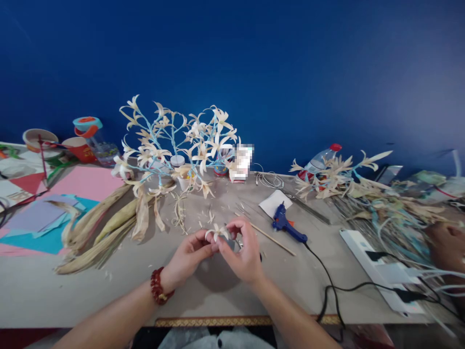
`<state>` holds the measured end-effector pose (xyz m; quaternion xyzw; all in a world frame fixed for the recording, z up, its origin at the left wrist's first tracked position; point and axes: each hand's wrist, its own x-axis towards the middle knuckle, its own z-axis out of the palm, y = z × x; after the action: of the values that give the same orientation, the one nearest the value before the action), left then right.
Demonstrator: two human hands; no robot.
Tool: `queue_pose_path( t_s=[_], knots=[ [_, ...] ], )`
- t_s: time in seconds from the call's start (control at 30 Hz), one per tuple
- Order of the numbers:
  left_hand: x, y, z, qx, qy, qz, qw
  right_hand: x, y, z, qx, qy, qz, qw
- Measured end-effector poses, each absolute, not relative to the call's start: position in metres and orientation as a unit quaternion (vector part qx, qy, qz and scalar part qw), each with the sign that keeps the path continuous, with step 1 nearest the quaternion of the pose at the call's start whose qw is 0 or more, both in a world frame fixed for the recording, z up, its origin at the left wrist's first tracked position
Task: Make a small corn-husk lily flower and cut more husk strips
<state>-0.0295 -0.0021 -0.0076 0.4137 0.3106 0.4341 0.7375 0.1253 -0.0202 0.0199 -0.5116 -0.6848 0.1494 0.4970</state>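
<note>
Between my two hands is a small cream flower [218, 231] with narrow, pointed petals, apparently of dried husk. My left hand [194, 248] pinches it low on the left side. The fingers of my right hand [244, 246] are bent around its right side, thumb and fingertips close to the petals. What lies under the fingertips is hidden. Just behind the hands stand branches of similar cream flowers [201, 152] on pale blue stems. A thin wooden stick [274, 240] lies to the right of my right hand, and a blue glue gun [286, 224] rests beyond it.
Dried husks [116, 225] and coloured paper sheets [51, 215] lie on the left. At right are a white power strip [378, 271], cords, a bottle [323, 157] and more husk flowers [334, 177]. Another person's hand [448, 247] shows at the right edge. A blue wall stands behind.
</note>
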Motion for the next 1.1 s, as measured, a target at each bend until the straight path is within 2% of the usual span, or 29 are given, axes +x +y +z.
queue_pose_path(
  t_s=[0.3,0.9,1.1],
  knots=[
    [-0.0300,-0.0016,-0.0133,0.419,0.297,0.434,0.740,0.1257,-0.0211,0.0201,-0.500,-0.682,0.175,0.505],
    [-0.0299,-0.0019,-0.0164,0.402,0.290,0.431,0.754,0.1237,-0.0224,0.0211,-0.500,-0.689,0.129,0.508],
    [-0.0273,-0.0013,-0.0099,0.382,0.284,0.433,0.765,0.1277,-0.0249,0.0180,-0.460,-0.709,0.122,0.521]
  ],
)
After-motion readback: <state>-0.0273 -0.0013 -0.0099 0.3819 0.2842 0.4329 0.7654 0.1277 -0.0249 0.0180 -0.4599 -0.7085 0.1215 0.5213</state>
